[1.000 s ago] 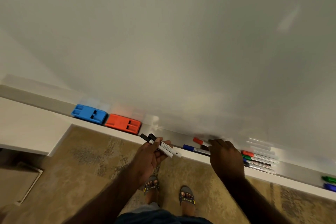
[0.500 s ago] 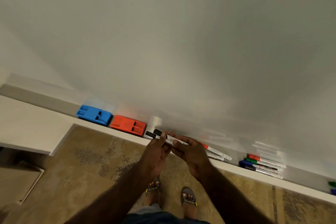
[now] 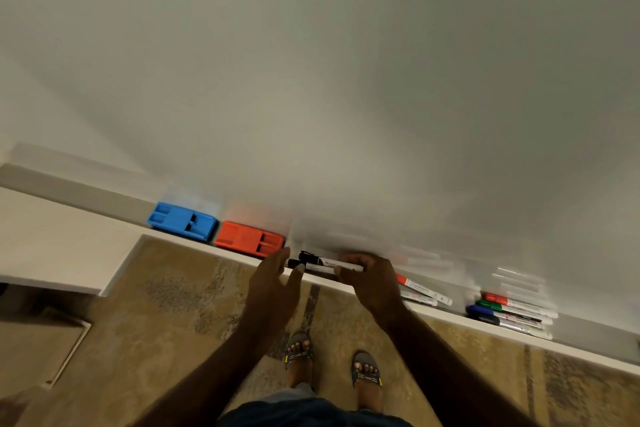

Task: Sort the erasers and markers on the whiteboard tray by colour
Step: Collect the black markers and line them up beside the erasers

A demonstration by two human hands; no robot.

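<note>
Two black-capped markers [image 3: 320, 263] lie along the whiteboard tray [image 3: 588, 340], just right of the red eraser [image 3: 249, 240]. My right hand [image 3: 370, 282] grips their white barrels from the right end. My left hand [image 3: 273, 282] hovers open at their capped ends, fingers spread, not holding them. A blue eraser [image 3: 181, 221] sits left of the red one. A red-capped marker [image 3: 424, 289] lies right of my right hand, over another marker. Further right is a bunch of red, green, blue and black markers [image 3: 512, 314].
The whiteboard [image 3: 329, 80] fills the upper view. A white ledge [image 3: 59, 250] juts out at the left. Below are patterned carpet [image 3: 166, 315] and my sandalled feet [image 3: 332, 360].
The black markers passed from my left hand to my right and now lie on the tray beside the red eraser. My left hand has let go and opened.
</note>
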